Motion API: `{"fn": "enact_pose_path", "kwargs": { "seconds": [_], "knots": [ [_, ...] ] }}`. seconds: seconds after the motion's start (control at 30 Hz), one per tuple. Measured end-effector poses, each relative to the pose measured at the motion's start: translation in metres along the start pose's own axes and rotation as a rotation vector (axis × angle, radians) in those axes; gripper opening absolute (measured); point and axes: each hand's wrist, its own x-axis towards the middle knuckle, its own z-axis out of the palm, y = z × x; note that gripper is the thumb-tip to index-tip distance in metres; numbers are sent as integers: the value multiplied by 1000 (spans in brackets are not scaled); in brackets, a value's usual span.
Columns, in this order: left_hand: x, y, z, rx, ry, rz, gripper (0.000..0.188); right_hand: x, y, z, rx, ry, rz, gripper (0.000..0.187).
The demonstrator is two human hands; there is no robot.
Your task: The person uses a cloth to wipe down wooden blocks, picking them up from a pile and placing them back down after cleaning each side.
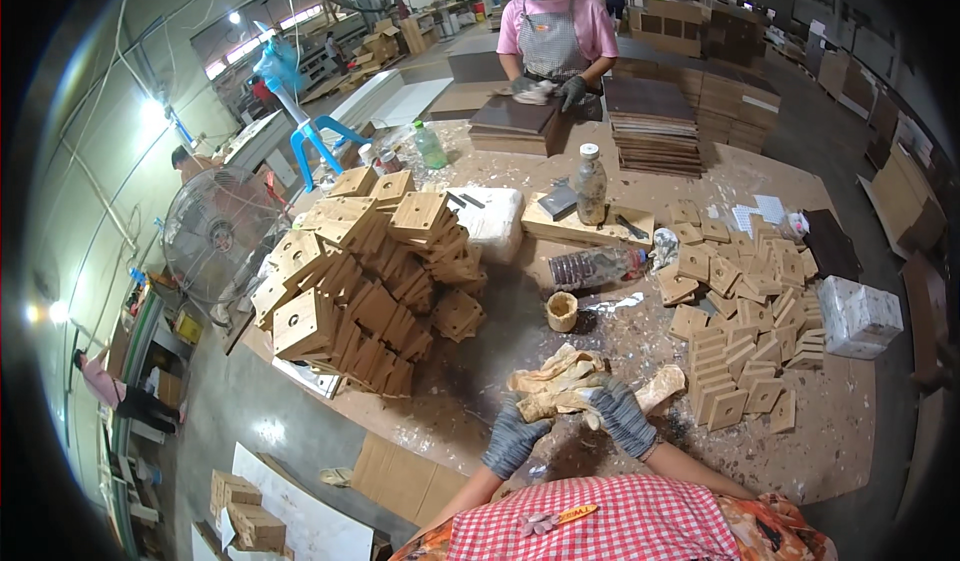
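Note:
In front of my apron, at the near edge of the worktable, both hands wear grey knitted gloves. My left hand [517, 434] is closed on the left side of a crumpled, stained yellowish rag [560, 371]. The rag's right side is gripped by my right hand [622, 418]. Whether a small piece sits inside the rag's folds, I cannot tell. Just right of my right hand lies a rolled pale cloth [661, 389]. Beyond the rag stands a small tan cup [562, 311] with a crusted rim.
A tall heap of square wooden blocks with holes [340, 271] stands at left; more blocks [745, 311] spread at right. Behind the cup are a lying plastic bottle [597, 267] and an upright bottle [591, 186]. Across the table, a co-worker [560, 36] handles dark panels [513, 116].

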Motion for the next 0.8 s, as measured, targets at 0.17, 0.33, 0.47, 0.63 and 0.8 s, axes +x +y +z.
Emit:
{"fn": "enact_pose_path", "kwargs": {
  "seconds": [0.17, 0.33, 0.47, 0.63, 0.8],
  "knots": [
    [0, 1, 0, -48, -45, -30, 68, 3, 2, 7, -134, 5, -112, 21],
    [-2, -5, -3, 3, -28, -60, 70, 6, 5, 1, 30, 30, 16, 23],
    [-2, 0, 2, -74, -32, -54, 70, 4, 10, 7, -93, 16, -49, 23],
    [0, -5, 0, -23, -31, -49, 68, 6, 0, 2, 8, 115, -53, 21],
    [3, 2, -2, -73, -8, -49, 63, -11, -15, 12, -661, -19, -526, 21]
  ]
}}
